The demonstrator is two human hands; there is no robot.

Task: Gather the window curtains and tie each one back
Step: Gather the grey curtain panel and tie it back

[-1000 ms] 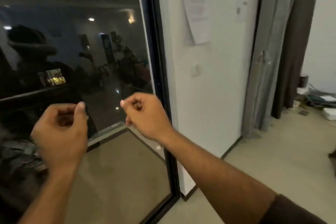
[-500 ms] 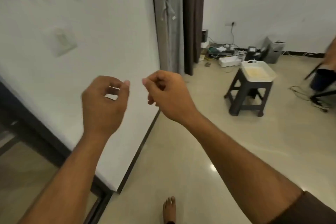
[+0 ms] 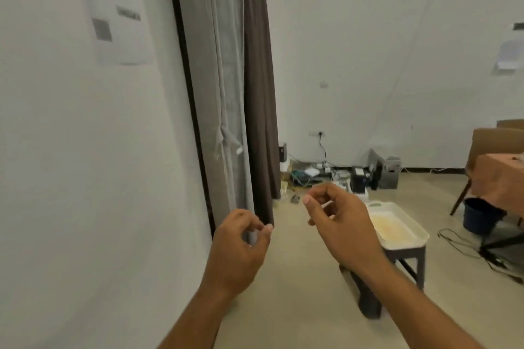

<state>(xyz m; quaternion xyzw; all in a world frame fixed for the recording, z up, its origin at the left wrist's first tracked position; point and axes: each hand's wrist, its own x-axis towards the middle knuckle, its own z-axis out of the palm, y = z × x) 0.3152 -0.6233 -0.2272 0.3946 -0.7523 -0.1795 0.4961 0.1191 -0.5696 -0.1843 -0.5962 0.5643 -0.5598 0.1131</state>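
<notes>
A pale grey curtain [image 3: 218,79] hangs gathered beside the dark window frame, with a knotted tie [image 3: 224,140] round it at mid height. A dark brown curtain [image 3: 259,99] hangs straight just to its right, reaching the floor. My left hand [image 3: 241,246] is raised in front of the brown curtain's lower edge, fingers loosely curled, touching nothing. My right hand [image 3: 338,224] is held up further right with curled fingers and holds nothing that I can make out.
A white wall [image 3: 85,178] with taped papers fills the left. A dark stool [image 3: 408,258] carrying a white tray [image 3: 419,235] stands just beyond my right hand. Cables and boxes [image 3: 365,176] lie along the far wall. A table with an orange cloth [image 3: 499,181] and a bucket [image 3: 479,215] are at the right.
The view has swung from the dark window past the wall to the curtains, which are now close. My hands stay raised; the left one's fingers have loosened.
</notes>
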